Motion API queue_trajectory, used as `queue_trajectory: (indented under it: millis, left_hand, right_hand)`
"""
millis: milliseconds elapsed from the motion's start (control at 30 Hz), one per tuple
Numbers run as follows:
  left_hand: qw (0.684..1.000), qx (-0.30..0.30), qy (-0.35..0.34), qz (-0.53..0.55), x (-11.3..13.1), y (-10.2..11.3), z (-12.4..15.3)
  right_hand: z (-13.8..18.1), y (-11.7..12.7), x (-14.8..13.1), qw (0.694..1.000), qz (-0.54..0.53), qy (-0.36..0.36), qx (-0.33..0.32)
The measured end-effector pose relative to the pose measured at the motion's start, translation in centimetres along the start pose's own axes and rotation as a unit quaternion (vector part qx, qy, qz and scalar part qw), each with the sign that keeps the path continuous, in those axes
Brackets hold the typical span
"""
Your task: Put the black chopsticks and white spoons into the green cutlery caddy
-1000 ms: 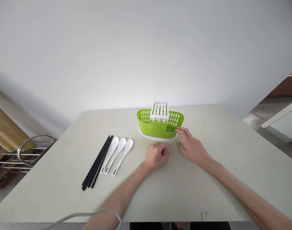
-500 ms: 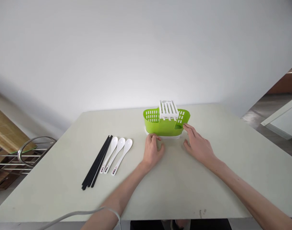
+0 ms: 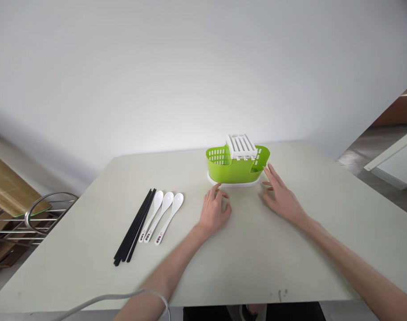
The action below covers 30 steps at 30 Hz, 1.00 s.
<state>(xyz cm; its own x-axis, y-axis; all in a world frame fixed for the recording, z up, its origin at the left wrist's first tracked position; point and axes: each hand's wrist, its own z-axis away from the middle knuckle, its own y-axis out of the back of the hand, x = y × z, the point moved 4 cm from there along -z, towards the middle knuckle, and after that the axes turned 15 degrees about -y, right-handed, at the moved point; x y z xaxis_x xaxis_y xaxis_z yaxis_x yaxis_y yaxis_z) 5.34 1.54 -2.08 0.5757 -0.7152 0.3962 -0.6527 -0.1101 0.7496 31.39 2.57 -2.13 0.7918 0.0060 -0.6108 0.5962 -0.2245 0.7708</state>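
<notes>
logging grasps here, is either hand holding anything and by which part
Nothing is held. The left hand is at the front edge of the white base, the right hand at the right end of the green basket; contact is unclear.

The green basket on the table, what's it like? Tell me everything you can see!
The green basket looks like plastic, long and rounded, with rows of holes in its back and a dip in front at each end. A slatted white rack with little hooks bridges its middle. It stands upright on a white tray on the table, near the wall. The left hand seems to touch the tray, the right hand the basket's right end.
</notes>
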Motion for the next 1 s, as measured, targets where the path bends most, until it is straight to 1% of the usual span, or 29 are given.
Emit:
queue_trajectory:
  millis: [67,133,200,233,333,433,533,633,733,867,933,1000]
  left_hand:
    - [1.0,-0.002,0.0,-0.001,-0.1,0.0,0.0]
    - [1.0,-0.001,-0.002,-0.004,-0.1,0.1,0.0]
    - [1.0,0.0,-0.006,-0.008,-0.1,0.2,0.0]
    - [1.0,-0.001,-0.007,-0.009,-0.1,0.2,0.0]
    - [1.0,-0.004,-0.011,-0.005,-0.1,0.2,-0.1]
    - [1.0,0.006,-0.003,0.018,0.0,0.4,-0.2]
    - [0.999,0.011,-0.017,0.036,0.2,1.5,-0.4]
    - [0.998,-0.003,-0.055,0.022,0.0,4.4,-0.8]
    - [0.997,-0.027,-0.069,-0.011,-1.5,8.8,-0.7]
    - [0.993,-0.074,-0.026,-0.085,-5.0,14.7,0.6]
    - [0.987,-0.112,0.0,-0.113,-6.7,16.6,1.8]
    - [0.982,-0.141,0.013,-0.127,-7.8,17.6,3.1]
  right_hand:
    - [0.2,-0.1,1.4,0.998,-0.053,-0.035,0.015]
    - [0.1,-0.2,3.1,0.991,-0.103,-0.085,0.03]
    - [-0.2,-0.3,4.7,0.98,-0.144,-0.13,0.033]
    - [-0.3,-0.3,5.2,0.975,-0.167,-0.142,0.032]
    - [-0.6,-0.2,5.7,0.963,-0.217,-0.16,0.022]
    - [-0.6,0.0,5.5,0.957,-0.221,-0.187,0.017]
    - [-0.5,0.1,5.2,0.954,-0.224,-0.197,0.016]
    - [-0.5,0.0,5.2,0.954,-0.229,-0.195,0.014]
    - [-0.5,-0.1,5.2,0.953,-0.236,-0.187,0.015]
    - [-0.6,-0.3,5.2,0.951,-0.248,-0.181,0.019]
    - [-0.6,-0.4,5.2,0.95,-0.254,-0.179,0.017]
    - [-0.7,-0.5,5.3,0.949,-0.259,-0.176,0.018]
